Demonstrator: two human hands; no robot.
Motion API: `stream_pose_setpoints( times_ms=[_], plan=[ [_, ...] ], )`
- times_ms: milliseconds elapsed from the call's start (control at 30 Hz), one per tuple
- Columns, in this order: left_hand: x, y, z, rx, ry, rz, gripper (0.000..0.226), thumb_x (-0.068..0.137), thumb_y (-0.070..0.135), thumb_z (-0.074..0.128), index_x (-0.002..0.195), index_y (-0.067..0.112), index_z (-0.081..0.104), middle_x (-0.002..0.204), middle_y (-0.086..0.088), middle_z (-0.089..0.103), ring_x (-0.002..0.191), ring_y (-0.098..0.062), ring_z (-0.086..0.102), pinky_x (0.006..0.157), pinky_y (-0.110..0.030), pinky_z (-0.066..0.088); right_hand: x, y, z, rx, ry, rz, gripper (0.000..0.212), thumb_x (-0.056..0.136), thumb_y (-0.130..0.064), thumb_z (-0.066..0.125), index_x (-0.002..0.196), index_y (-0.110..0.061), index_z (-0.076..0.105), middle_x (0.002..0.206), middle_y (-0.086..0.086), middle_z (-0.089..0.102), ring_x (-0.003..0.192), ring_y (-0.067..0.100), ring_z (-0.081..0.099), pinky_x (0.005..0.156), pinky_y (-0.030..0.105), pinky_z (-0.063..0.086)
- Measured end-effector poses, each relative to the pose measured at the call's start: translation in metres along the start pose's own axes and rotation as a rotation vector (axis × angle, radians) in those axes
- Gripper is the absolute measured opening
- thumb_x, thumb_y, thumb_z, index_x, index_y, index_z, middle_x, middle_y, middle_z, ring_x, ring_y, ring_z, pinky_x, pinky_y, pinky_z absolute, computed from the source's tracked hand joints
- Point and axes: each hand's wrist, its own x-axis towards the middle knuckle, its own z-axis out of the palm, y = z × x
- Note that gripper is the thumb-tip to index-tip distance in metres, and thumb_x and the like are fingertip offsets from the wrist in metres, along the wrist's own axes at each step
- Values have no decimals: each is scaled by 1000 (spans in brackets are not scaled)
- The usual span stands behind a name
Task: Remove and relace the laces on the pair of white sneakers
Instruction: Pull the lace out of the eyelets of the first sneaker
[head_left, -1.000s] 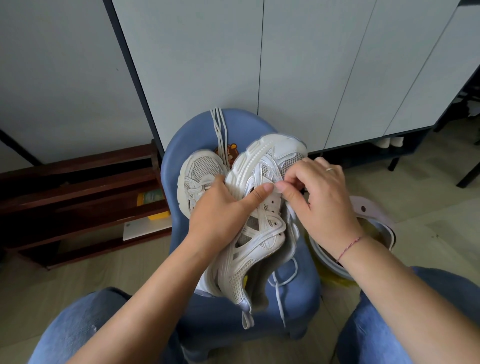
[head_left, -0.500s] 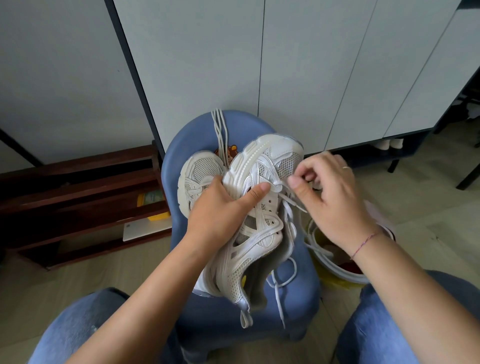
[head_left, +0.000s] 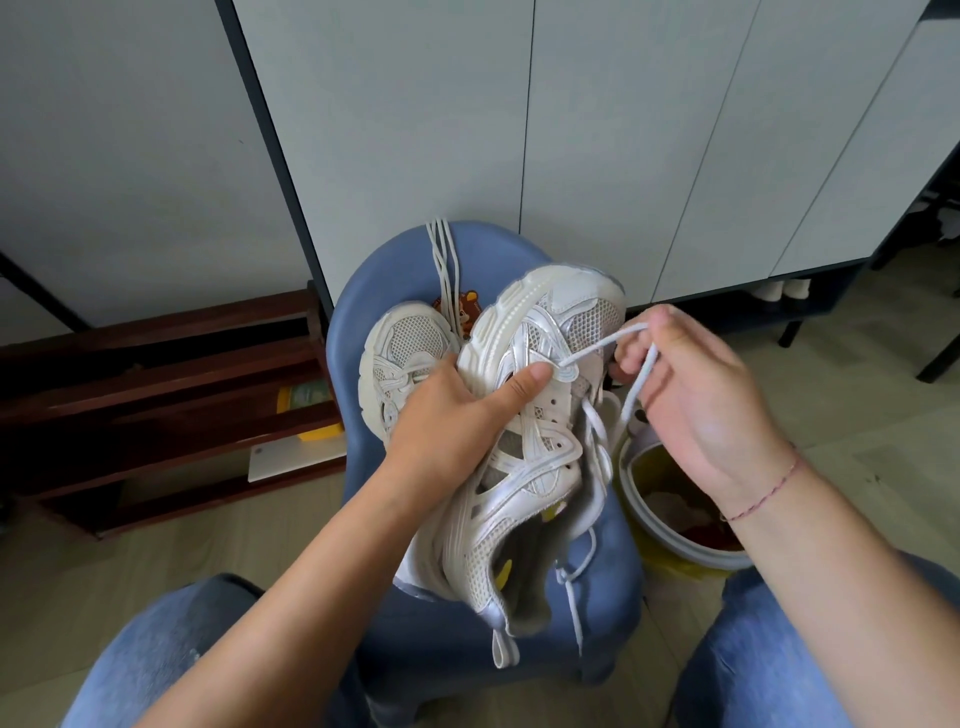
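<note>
Grips the near white sneaker (head_left: 540, 457) from the sole side with the left hand (head_left: 447, 415), fingers curled behind it and thumb laid flat next to a front eyelet, the shoe tilted on its side over the seat of a small blue chair (head_left: 613, 587). Pinches with the right hand (head_left: 696, 395), fingers bent, a loop of white lace (head_left: 602, 346) running taut from that eyelet, just to the right of the toe. Leaves the second sneaker (head_left: 405, 353) lying on the chair behind the left hand, touching the first, and a loose lace (head_left: 445, 260) draped over the chair back.
</note>
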Motion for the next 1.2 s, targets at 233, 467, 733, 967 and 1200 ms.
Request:
stream_pose_setpoints(
  times_ms=[233,467,733,967,1200],
  plan=[
    [-7,4,5,166,62,-41,95,57,91,60,122,21,53,101,9,70,98,-16,66,91,-45,53,-8,14,-1,-1155,-114,-442,42,90,-55,45,74,-17,51,66,-3,51,62,13,48,60,26,39],
    [-5,4,4,72,15,-32,100,50,95,59,123,25,55,101,12,73,96,-12,69,93,-43,54,-2,19,-1,-736,-226,-219,37,90,-47,52,72,-14,51,68,-2,45,67,7,44,66,27,40],
    [-6,7,-1,-411,-226,-82,55,78,46,66,120,11,66,101,-6,77,93,-21,75,85,-30,59,3,-9,-6,108,-94,69,34,94,-20,43,61,-13,36,64,4,41,63,14,42,69,25,43],
    [2,7,-14,-513,-216,-161,58,78,50,62,114,6,70,102,-12,77,94,-25,74,87,-36,55,-4,9,-6,-434,16,103,27,98,-30,47,79,-13,57,62,-6,55,51,7,44,55,26,34],
    [4,4,-18,-530,-195,-165,58,79,48,63,119,6,68,105,-12,76,96,-26,74,82,-32,60,-2,10,-7,-685,-178,44,40,82,-51,56,79,-12,63,59,-10,48,55,0,42,55,18,32]
  ],
)
